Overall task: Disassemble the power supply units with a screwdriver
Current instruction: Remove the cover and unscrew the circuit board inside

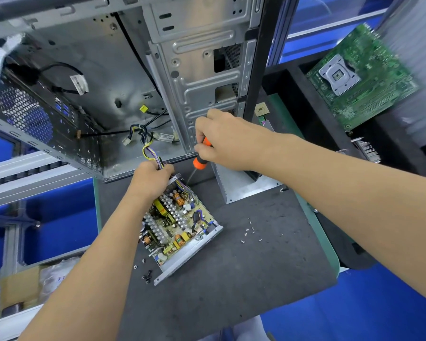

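An opened power supply unit (182,230) lies on the dark mat, its cover off and its circuit board with coils and heat sinks showing. My left hand (150,178) grips the bundle of coloured wires (146,148) at the unit's far end. My right hand (221,139) holds an orange-and-black screwdriver (199,161), tip pointing down toward the unit's far corner. A loose metal cover plate (246,180) lies to the right under my right forearm.
An empty computer case (108,82) stands open behind the unit, with cables inside. Several loose screws (251,231) lie on the mat (256,267) at the right, more (146,275) by the unit's near corner. A green motherboard (362,77) leans in a black bin at right.
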`<state>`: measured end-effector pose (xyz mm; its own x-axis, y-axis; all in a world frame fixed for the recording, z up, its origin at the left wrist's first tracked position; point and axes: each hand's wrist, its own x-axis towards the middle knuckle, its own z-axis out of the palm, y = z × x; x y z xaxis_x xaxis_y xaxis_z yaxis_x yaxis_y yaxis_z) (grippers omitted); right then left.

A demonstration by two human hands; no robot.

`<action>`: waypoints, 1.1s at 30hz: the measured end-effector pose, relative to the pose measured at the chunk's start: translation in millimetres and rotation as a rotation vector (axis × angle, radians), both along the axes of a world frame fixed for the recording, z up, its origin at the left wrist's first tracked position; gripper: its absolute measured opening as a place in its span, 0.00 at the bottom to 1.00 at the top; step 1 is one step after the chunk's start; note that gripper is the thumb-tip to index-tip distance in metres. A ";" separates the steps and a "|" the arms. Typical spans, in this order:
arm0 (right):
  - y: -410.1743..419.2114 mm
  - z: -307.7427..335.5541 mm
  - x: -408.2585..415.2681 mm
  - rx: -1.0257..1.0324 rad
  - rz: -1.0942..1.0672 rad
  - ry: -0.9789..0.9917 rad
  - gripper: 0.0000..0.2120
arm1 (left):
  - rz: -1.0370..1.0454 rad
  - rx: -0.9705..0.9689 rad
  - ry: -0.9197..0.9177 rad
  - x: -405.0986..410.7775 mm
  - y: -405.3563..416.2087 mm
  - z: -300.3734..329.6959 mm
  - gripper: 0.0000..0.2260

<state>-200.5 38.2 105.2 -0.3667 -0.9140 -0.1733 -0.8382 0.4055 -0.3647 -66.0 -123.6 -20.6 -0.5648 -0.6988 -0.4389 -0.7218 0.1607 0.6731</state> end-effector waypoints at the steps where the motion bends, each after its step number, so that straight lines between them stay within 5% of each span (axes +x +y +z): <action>1: -0.1 -0.2 0.5 0.004 0.000 0.005 0.10 | 0.002 -0.002 -0.001 -0.2 0.3 0.4 0.16; 15: 40.0 9.2 29.5 -0.135 -0.203 0.131 0.13 | -0.003 -0.035 0.045 4.1 2.9 4.7 0.17; 22: 149.4 -43.3 74.4 -0.397 -0.534 -0.201 0.09 | 0.055 -0.082 0.242 20.6 9.4 17.8 0.09; 27: 217.9 -115.2 86.7 -0.368 -0.658 -0.292 0.12 | 0.101 -0.223 0.397 56.5 14.7 29.4 0.07; 33: 221.3 -149.8 85.9 -0.293 -0.601 -0.029 0.11 | 0.200 -0.203 0.447 119.9 21.8 19.5 0.13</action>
